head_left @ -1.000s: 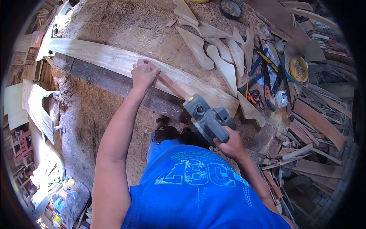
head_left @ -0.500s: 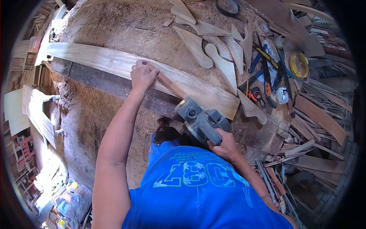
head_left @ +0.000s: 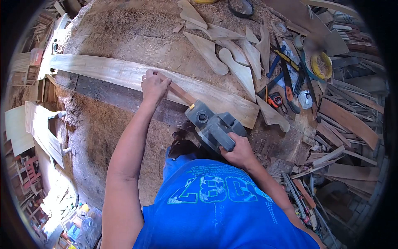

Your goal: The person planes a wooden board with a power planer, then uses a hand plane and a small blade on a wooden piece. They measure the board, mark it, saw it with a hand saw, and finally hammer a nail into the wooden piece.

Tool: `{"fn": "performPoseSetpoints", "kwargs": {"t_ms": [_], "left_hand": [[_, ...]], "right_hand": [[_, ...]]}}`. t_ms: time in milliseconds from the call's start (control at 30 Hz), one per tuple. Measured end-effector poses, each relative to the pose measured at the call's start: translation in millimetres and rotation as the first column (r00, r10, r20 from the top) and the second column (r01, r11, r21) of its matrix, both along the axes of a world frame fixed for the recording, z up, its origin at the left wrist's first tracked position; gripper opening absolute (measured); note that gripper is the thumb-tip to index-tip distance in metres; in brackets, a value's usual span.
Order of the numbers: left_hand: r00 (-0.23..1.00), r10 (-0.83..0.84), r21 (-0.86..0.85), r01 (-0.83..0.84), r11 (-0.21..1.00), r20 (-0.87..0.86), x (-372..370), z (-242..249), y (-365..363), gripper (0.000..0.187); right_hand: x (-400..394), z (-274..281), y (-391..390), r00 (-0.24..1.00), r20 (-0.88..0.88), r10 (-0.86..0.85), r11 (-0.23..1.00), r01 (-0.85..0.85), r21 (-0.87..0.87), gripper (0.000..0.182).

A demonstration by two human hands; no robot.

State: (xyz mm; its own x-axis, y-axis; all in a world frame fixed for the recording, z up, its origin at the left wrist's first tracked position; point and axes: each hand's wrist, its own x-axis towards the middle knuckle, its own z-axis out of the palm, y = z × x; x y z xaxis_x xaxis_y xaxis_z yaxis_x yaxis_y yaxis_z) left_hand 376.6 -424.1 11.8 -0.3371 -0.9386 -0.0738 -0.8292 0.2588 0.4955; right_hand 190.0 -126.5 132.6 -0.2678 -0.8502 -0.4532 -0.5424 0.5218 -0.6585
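My right hand (head_left: 237, 150) is wrapped round the rear handle of a dark grey power tool (head_left: 213, 126), low at the middle right. A thin reddish-brown wood strip (head_left: 181, 92) runs from the tool's front up to my left hand (head_left: 154, 86), whose fingers are closed on the strip's upper end. Beneath the strip lies a long pale board (head_left: 107, 68), stretching from the far left to the right of the tool. The underside of the tool and its contact with the strip are hidden.
Curved wood pieces (head_left: 240, 72) lie beyond the board. To the right are a handsaw (head_left: 287, 79), an orange tape measure (head_left: 275, 100) and a yellow tape roll (head_left: 321, 66). Scrap wood (head_left: 348, 124) is piled at the far right. A dark plank (head_left: 112, 92) borders the board.
The power tool and my right hand have shifted slightly left and up relative to the board. My left hand stays on the strip. The whole view has tilted a little.
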Motion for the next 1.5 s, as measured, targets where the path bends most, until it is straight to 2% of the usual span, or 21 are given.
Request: {"fn": "performPoseSetpoints", "kwargs": {"t_ms": [267, 433, 667, 800, 933, 1100, 1167, 1333, 1433, 1467, 1500], "left_hand": [[1.000, -0.001, 0.015, 0.001, 1.000, 0.001, -0.3, 0.7, 0.0, 0.048], [1.000, 0.000, 0.014, 0.000, 1.000, -0.008, -0.8, 3.5, -0.7, 0.048], [0.999, -0.004, 0.037, 0.002, 0.999, 0.039, -2.2, 6.0, -0.3, 0.050], [0.998, 0.003, 0.030, -0.005, 1.000, 0.065, -2.8, 6.9, -0.1, 0.056], [0.998, 0.010, 0.049, -0.013, 0.999, 0.063, -2.6, 6.1, -0.3, 0.053], [0.999, 0.037, 0.020, -0.037, 0.999, 0.018, -1.9, 1.7, 0.5, 0.050], [1.000, 0.027, 0.021, -0.028, 0.999, 0.015, -0.4, 2.4, -0.5, 0.050], [0.999, 0.046, 0.051, -0.046, 0.998, 0.009, -2.1, 10.1, -0.2, 0.050], [0.993, 0.098, 0.025, -0.097, 0.995, -0.060, -5.7, 11.4, 2.7, 0.049], [0.986, 0.147, 0.017, -0.146, 0.989, -0.078, -10.2, 15.2, 5.3, 0.048], [0.976, 0.193, 0.009, -0.194, 0.981, -0.098, -13.4, 19.0, 6.1, 0.048]], "right_hand": [[4.7, 1.6, -8.1, 0.999, 0.015, -0.034, 0.999, 0.034, -0.033, 0.032], [3.8, 0.5, -13.4, 1.000, -0.019, 0.009, 1.000, -0.009, 0.004, 0.031], [7.0, -0.8, -20.5, 0.997, -0.069, 0.027, 0.999, -0.030, -0.033, 0.025], [9.1, -1.8, -25.4, 0.997, -0.070, 0.025, 0.999, -0.028, -0.035, 0.027], [10.4, 0.5, -33.7, 0.996, -0.073, 0.048, 0.999, -0.047, 0.021, 0.034], [13.0, 6.3, -50.3, 0.995, -0.084, 0.052, 0.999, -0.052, 0.005, 0.035], [14.3, 12.2, -59.2, 0.995, -0.087, 0.038, 0.999, -0.037, 0.005, 0.037], [5.4, 25.4, -58.8, 0.996, 0.044, -0.080, 0.994, 0.083, -0.065, 0.043], [-11.5, 44.1, -31.3, 0.986, 0.077, -0.151, 0.980, 0.159, -0.119, 0.042], [-15.5, 52.8, -22.3, 0.985, 0.080, -0.150, 0.981, 0.158, -0.109, 0.042], [-19.8, 62.5, -14.0, 0.969, 0.072, -0.238, 0.969, 0.242, -0.056, 0.040]]}}
